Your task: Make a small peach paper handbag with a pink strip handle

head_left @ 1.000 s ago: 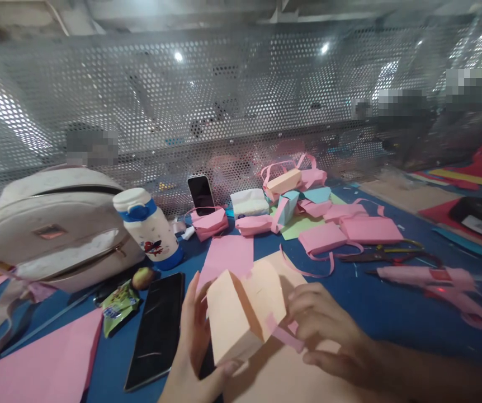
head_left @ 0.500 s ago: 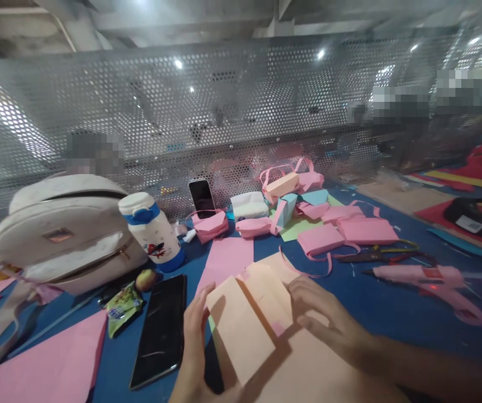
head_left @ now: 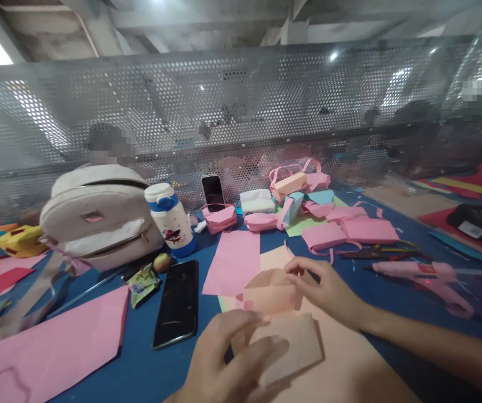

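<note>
A folded peach paper piece (head_left: 293, 344) with a rounded flap (head_left: 266, 280) lies over a larger peach sheet (head_left: 350, 369) in front of me. My left hand (head_left: 232, 350) grips its near left part, thumb on top and fingers at the left edge. At the far right corner of the flap, my right hand (head_left: 329, 288) has its thumb and fingertips pinched together on the paper. A small pink patch shows at the left fold. Beyond it lies a flat pink paper sheet (head_left: 232, 263).
A black phone (head_left: 176, 305), snack packet (head_left: 144, 285), bottle (head_left: 171, 221) and white backpack (head_left: 102, 210) stand left. Several pink paper bags (head_left: 325, 236) lie at the back. A pink glue gun (head_left: 425, 277) and pliers (head_left: 375, 253) are right. A perforated metal panel (head_left: 161, 112) rises behind.
The folded paper has turned, its rounded flap now facing away from me. My left hand has moved onto its near side, and my right fingers have closed at the flap's corner. The view shifted left.
</note>
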A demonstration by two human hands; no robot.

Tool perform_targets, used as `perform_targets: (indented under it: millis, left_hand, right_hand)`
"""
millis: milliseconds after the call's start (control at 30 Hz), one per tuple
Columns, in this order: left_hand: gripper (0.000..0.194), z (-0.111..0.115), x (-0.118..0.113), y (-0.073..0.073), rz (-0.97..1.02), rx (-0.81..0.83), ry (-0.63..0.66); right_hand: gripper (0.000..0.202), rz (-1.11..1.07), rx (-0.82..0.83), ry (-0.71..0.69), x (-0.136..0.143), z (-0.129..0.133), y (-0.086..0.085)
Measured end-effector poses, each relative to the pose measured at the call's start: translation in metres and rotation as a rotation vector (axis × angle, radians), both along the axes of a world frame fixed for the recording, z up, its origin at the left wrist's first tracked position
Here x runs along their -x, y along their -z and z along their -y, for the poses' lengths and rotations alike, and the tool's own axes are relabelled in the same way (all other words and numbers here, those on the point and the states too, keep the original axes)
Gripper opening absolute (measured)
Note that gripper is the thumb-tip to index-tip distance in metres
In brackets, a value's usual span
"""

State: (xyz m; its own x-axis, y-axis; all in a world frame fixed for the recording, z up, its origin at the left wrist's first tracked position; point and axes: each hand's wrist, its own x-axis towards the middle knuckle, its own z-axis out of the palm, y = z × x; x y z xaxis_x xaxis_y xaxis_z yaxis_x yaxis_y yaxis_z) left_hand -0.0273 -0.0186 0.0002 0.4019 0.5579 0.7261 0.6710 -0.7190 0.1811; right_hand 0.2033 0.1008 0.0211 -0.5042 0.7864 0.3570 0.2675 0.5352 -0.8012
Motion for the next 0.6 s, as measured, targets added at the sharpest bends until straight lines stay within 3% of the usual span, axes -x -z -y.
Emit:
perform_targets:
  millis: [200, 267, 367, 433, 500, 600]
  left_hand:
    - [0.030, -0.001, 0.002, 0.004, -0.221, -0.061, 0.049]
    - [0.023, -0.003, 0.002, 0.005, -0.256, -0.066, 0.080]
    - [0.020, -0.004, 0.002, 0.005, -0.252, -0.048, 0.124]
    - [0.020, -0.005, 0.002, 0.003, -0.224, -0.033, 0.148]
    - [0.021, -0.004, 0.002, 0.000, -0.178, 0.005, 0.167]
    - [0.023, -0.004, 0.002, -0.007, -0.058, 0.137, 0.173]
  right_hand:
    - [0.013, 0.280, 0.032, -0.142, 0.005, -0.007, -0.011]
    - [0.014, 0.381, -0.074, -0.096, -0.001, -0.012, -0.012]
    - [0.016, 0.641, -0.401, 0.075, -0.015, -0.023, -0.010]
    - [0.014, 0.815, -0.531, 0.172, -0.024, -0.030, -0.006]
    - [0.003, 0.874, -0.549, 0.192, -0.030, -0.034, -0.001]
    - [0.012, 0.845, -0.529, 0.175, -0.033, -0.034, 0.000]
